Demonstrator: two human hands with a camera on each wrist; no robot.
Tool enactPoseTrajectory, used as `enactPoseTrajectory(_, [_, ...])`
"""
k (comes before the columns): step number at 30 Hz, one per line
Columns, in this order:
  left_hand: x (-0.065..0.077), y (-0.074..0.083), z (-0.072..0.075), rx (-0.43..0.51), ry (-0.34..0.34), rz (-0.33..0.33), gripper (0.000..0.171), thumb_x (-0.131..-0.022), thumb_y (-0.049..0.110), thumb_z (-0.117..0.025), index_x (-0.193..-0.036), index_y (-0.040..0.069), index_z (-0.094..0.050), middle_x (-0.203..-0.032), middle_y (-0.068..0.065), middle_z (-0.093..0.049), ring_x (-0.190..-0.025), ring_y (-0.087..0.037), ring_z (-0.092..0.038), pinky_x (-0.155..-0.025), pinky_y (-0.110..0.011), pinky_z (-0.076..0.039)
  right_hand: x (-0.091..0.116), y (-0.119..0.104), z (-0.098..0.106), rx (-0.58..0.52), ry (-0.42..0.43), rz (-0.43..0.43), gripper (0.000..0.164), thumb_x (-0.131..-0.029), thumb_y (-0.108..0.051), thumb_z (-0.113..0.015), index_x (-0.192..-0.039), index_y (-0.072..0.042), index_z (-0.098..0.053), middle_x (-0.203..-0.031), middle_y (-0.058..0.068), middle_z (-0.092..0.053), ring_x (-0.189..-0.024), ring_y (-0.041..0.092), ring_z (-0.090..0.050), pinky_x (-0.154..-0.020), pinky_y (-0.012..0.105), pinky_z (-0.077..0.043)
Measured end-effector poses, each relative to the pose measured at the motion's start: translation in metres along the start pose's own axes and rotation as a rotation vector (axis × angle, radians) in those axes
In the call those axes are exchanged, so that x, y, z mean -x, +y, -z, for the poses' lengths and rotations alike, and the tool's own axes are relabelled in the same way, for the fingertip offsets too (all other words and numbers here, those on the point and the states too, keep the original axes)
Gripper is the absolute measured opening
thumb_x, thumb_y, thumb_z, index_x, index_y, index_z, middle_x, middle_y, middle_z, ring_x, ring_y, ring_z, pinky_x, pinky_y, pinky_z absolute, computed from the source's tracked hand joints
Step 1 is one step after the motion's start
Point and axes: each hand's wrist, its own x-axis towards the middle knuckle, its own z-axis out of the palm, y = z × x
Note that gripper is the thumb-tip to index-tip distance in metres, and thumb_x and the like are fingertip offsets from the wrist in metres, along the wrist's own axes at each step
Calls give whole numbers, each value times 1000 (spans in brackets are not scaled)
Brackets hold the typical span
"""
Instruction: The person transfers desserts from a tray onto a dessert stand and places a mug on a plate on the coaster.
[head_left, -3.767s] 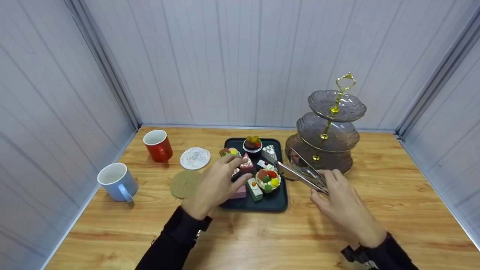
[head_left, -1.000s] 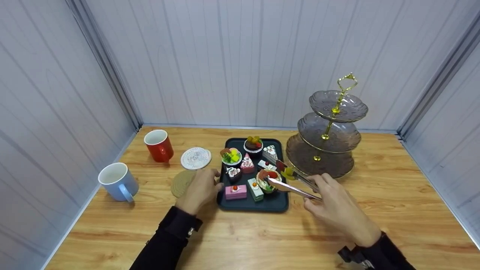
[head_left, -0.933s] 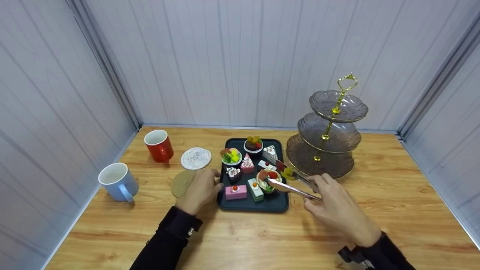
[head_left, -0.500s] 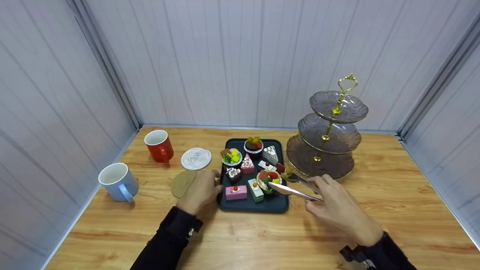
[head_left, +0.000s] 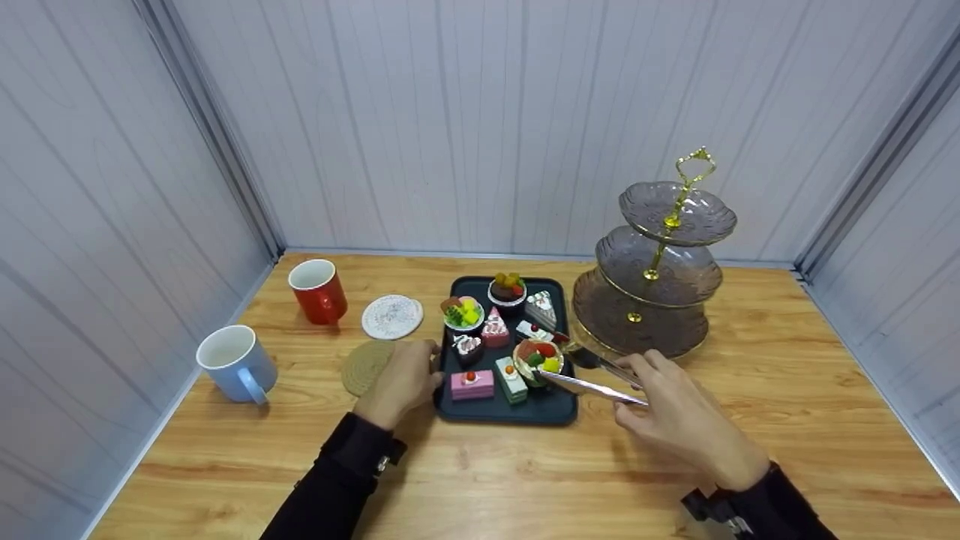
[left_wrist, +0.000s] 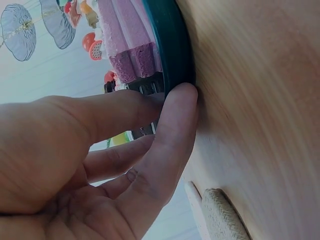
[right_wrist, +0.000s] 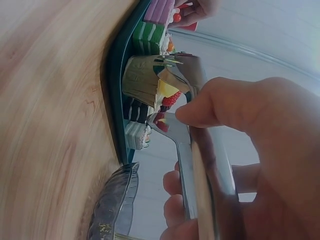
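Note:
My left hand (head_left: 397,381) is at the left edge of a dark green tray (head_left: 551,414). In the left wrist view its fingers (left_wrist: 180,115) pinch the tray's rim. My right hand (head_left: 679,409) holds metal tongs (head_left: 596,388), their tips spread on either side of a fruit tart (head_left: 538,356) at the tray's right side. Seen from the right wrist, the tongs (right_wrist: 187,165) lean over the tart's pleated cup (right_wrist: 142,80), one tip against its topping. Beside the tart lie a green cake slice (head_left: 511,381) and a white-topped slice (head_left: 534,331), partly covered.
A three-tier glass stand (head_left: 652,262) rises right of the tray. Two cupcakes and several cake pieces share the tray, among them a pink slice (head_left: 472,385). To the left are a red mug (head_left: 316,291), a blue mug (head_left: 235,364), a white coaster (head_left: 391,316) and a woven coaster (head_left: 364,366).
My left hand has moved from above the cakes to the tray's left rim. The tongs have come down and back to the fruit tart, with their tips shifting slightly around it in the last second.

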Motion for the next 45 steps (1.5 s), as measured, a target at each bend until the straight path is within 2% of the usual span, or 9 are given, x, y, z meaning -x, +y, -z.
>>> enactPoseTrajectory(6, [0, 1, 1, 5, -4, 13, 27, -90, 1, -79, -115, -5, -74, -85, -7, -72, -79, -20, -64, -71, -38, -55, 0, 1, 1, 18, -26, -17, 46, -83, -24, -83, -124, -9, -70, -100, 1, -61, -82, 13, -54, -70, 35, -51])
enactPoseTrajectory(18, [-1, 1, 0, 18, -17, 27, 33, -88, -2, -78, -120, -8, -72, -88, -10, -73, -85, -23, -68, -78, -43, -59, 1, 2, -1, 37, -79, -53, 47, -86, -27, -81, -127, -9, -68, -101, 0, -60, -84, 13, -54, -69, 35, -50])
enactPoseTrajectory(23, [-2, 2, 0, 15, -22, 39, 33, -89, 0, -79, -121, -7, -72, -90, -11, -73, -87, -24, -68, -82, -44, -60, 1, 4, -4, 40, -78, -60, 47, -86, -28, -81, -126, -8, -69, -102, 1, -60, -86, 15, -56, -71, 37, -52])
enactPoseTrajectory(30, [-1, 1, -1, 14, -10, 22, 32, -89, -1, -79, -119, -7, -72, -92, -13, -75, -86, -24, -67, -81, -45, -59, -1, 6, -11, 38, -69, -50, 46, -84, -28, -83, -123, -7, -70, -101, 1, -59, -84, 14, -55, -70, 37, -51])
enactPoseTrajectory(38, [-2, 2, -1, 31, -43, 67, 35, -91, 0, -77, -125, -7, -70, -105, -18, -77, -95, -27, -71, -86, -46, -61, -1, 6, -17, 18, -45, -34, 43, -84, -27, -84, -119, -6, -69, -98, 0, -57, -76, 12, -51, -64, 32, -46])
enactPoseTrajectory(45, [-2, 1, -2, -45, -8, 25, 33, -89, 2, -80, -120, -6, -73, -91, -12, -75, -87, -24, -68, -79, -44, -57, 0, 5, -21, 13, -72, -42, 42, -86, -27, -84, -118, -5, -70, -96, 0, -53, -74, 11, -47, -64, 29, -43])
